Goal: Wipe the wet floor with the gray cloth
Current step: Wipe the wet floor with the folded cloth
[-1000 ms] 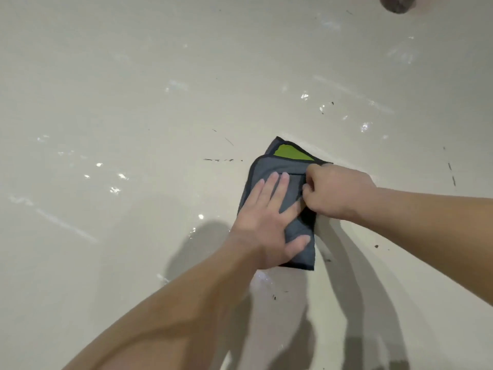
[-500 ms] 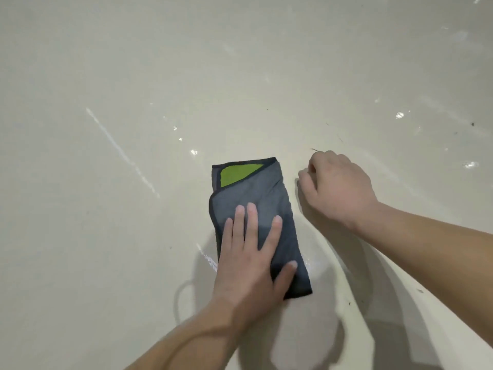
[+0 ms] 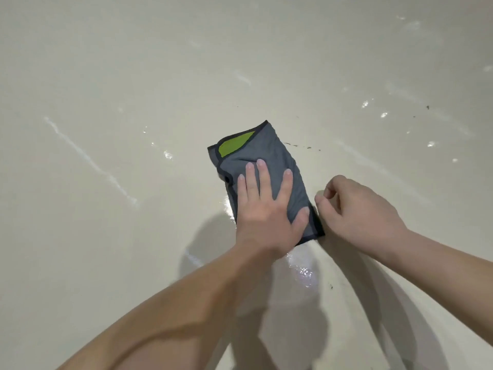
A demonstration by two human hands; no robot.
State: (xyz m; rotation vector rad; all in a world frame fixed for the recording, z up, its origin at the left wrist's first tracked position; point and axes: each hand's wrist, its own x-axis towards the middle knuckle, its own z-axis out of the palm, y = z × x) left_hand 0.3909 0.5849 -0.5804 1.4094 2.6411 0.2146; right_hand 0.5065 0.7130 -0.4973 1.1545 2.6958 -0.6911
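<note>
Now folded gray cloth (image 3: 264, 166) slid rightward on wet floor (image 3: 106, 236) since half-second ago; left hand (image 3: 266, 209) flat, fingers spread, pressing cloth; right hand (image 3: 357, 212) loosely curled, empty, beside cloth's near corner. Wiping underway.

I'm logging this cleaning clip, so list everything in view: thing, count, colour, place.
gray cloth: one, gray with a dark edge and a green patch at its far end, folded flat at centre.
floor: one, pale cream, glossy, fills the view.
water streaks: several, shiny, scattered; one just nearer than the cloth.
dark specks: a few, right of the cloth's far end.
left hand: flat, fingers spread, on the cloth.
right hand: loosely curled, at the cloth's near right corner.
</note>
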